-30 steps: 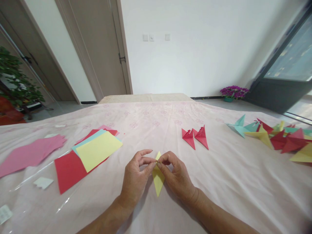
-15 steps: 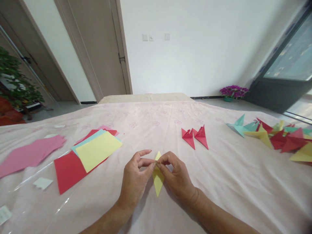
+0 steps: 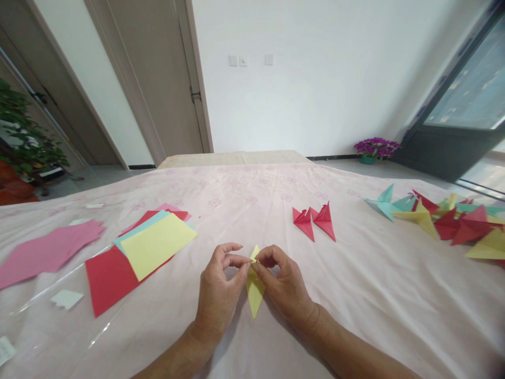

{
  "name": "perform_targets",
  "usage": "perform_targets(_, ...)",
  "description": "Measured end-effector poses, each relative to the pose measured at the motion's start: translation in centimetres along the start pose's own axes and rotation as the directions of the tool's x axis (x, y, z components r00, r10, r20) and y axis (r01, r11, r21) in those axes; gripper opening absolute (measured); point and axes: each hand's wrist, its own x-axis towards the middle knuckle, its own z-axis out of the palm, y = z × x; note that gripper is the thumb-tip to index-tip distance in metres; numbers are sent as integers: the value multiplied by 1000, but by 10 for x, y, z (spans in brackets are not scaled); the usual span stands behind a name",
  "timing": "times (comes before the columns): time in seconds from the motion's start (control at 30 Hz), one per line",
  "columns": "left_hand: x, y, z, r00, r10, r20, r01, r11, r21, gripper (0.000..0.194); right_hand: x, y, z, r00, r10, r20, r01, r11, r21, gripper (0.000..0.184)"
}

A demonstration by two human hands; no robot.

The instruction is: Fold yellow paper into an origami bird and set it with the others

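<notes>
A narrow yellow diamond of folded paper lies between my hands near the middle of the table, its long points facing away from me and toward me. My left hand pinches its left side between thumb and index finger, with another finger raised. From the right, my right hand pinches the same upper part, thumb against curled index finger. The fingertips of both hands nearly meet there and partly hide the folds. Two red folded paper cranes stand side by side beyond my right hand.
Red, blue and yellow paper sheets overlap on the left, with pink sheets farther left. A torn white scrap lies near them. Several folded cranes in mixed colours crowd the right side of the pink tablecloth.
The fingertips have shifted slightly, and a small raised bit of yellow paper now shows between them. The whole view has moved a little; the other papers lie as before.
</notes>
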Motion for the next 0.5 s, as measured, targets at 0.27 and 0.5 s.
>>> perform_targets(0.27, 0, -1, 0, 1000, 22, -12, -22, 1000, 17, 27, 1, -2, -2, 999, 26, 34, -26, 1000, -7, 7)
perform_targets(0.5, -1, -1, 0, 1000, 4, 2, -4, 1000, -7, 27, 1, 0, -1, 999, 30, 35, -30, 999, 10, 7)
